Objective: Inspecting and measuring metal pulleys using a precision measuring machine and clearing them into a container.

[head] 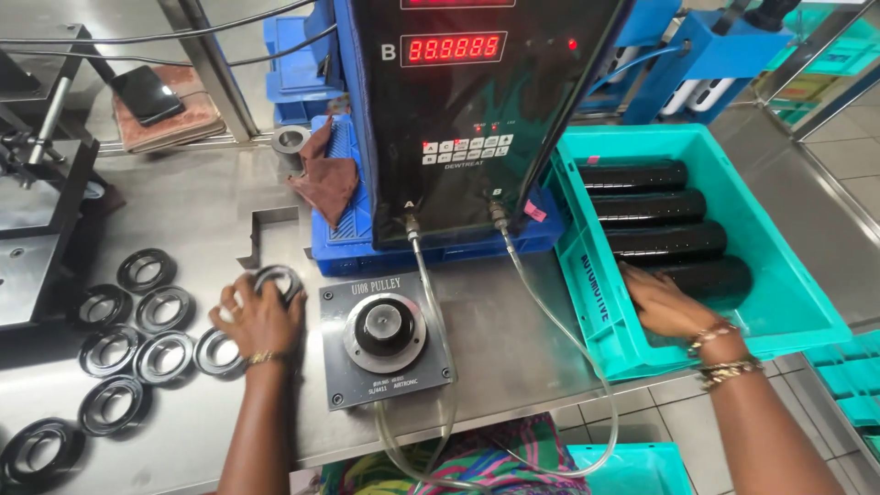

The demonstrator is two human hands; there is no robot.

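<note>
Gripping a black ring (pixel 278 280) beside the gauge block (pixel 385 339), the left hand (pixel 259 318) closes on it; the right hand (pixel 662 301) rests loosely on 1 of 4 black cylinders (pixel 706 275) in the teal bin (pixel 587 275). The block stands empty; about 8 rings (pixel 110 351) wait.

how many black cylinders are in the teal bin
4, lying in a row in the teal bin: back, second, third, and front, touched by the right hand.

Steel bench (pixel 513 321): black rings (pixel 137 339) at left, grey gauge plate (pixel 385 337) mid, blue crate (pixel 440 243) w/ tester, teal bin (pixel 697 247) at right.
</note>
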